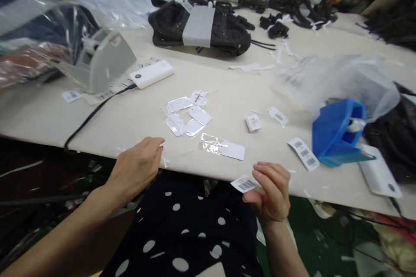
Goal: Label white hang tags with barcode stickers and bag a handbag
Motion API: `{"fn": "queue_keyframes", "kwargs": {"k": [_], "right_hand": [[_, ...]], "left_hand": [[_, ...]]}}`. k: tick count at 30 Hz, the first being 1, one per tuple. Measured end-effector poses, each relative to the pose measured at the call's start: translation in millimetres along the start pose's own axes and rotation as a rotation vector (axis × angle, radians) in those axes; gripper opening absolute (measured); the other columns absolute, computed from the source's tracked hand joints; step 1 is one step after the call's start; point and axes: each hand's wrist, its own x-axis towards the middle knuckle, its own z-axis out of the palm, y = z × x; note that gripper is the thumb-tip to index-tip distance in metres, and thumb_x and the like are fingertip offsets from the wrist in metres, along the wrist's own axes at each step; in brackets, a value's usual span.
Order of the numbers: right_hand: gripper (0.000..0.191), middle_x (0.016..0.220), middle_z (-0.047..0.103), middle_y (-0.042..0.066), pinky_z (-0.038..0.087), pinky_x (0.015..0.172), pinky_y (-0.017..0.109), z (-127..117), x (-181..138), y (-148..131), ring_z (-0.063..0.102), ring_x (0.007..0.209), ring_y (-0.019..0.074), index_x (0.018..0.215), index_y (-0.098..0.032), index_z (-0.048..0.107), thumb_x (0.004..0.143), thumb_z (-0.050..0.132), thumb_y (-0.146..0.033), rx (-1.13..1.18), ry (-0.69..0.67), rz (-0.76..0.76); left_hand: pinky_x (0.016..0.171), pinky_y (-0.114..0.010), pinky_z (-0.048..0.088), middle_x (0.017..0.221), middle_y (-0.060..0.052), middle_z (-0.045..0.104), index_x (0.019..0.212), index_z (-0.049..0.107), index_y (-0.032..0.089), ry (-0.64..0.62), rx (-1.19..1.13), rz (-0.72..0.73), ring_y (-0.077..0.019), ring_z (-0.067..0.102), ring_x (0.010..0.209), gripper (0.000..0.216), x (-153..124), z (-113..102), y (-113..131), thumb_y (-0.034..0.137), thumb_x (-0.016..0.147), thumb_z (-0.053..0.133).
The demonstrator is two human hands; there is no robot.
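My right hand [271, 192] is curled in front of the near table edge and pinches a small white barcode label [244, 184] between thumb and fingers. My left hand [138, 165] rests at the table's near edge with fingers bent together; a scrap of white [165, 162] shows by its fingertips, and I cannot tell whether it grips it. Just beyond lie a clear sleeve with a white tag [224, 147] and a cluster of small bagged tags [188, 112].
A blue tape dispenser [336, 132] and loose barcode labels [303, 152] lie at right under a clear plastic bag [338, 80]. A white power bank [152, 73] with black cable and a grey label printer [104, 58] stand at left. Dark bags [198, 28] lie at the back.
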Motion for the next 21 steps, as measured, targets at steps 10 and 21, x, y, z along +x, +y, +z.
{"fn": "queue_keyframes", "kwargs": {"k": [10, 21], "right_hand": [[0.047, 0.094, 0.059, 0.009, 0.045, 0.079, 0.043, 9, 7, -7, 0.058, 0.092, 0.0243, 0.11, -0.022, 0.051, 0.078, 0.05, -0.058, -0.023, 0.017, -0.077], [0.052, 0.093, 0.059, 0.009, 0.047, 0.076, 0.043, 15, -2, -2, 0.058, 0.091, 0.0246, 0.114, -0.02, 0.049, 0.081, 0.044, -0.059, 0.032, 0.047, -0.036]], "left_hand": [[0.042, -0.019, 0.023, 0.052, 0.002, 0.047, 0.064, 0.052, 0.013, -0.914, -1.513, -0.24, -0.0055, 0.036, 0.044, 0.029, -7, 14, 100, 0.039, 0.077, 0.055], [0.037, -0.017, 0.019, 0.047, 0.003, 0.042, 0.062, 0.049, 0.013, -1.059, -1.728, -0.404, -0.0042, 0.033, 0.038, 0.021, 4, 23, 110, 0.027, 0.071, 0.062]]}}
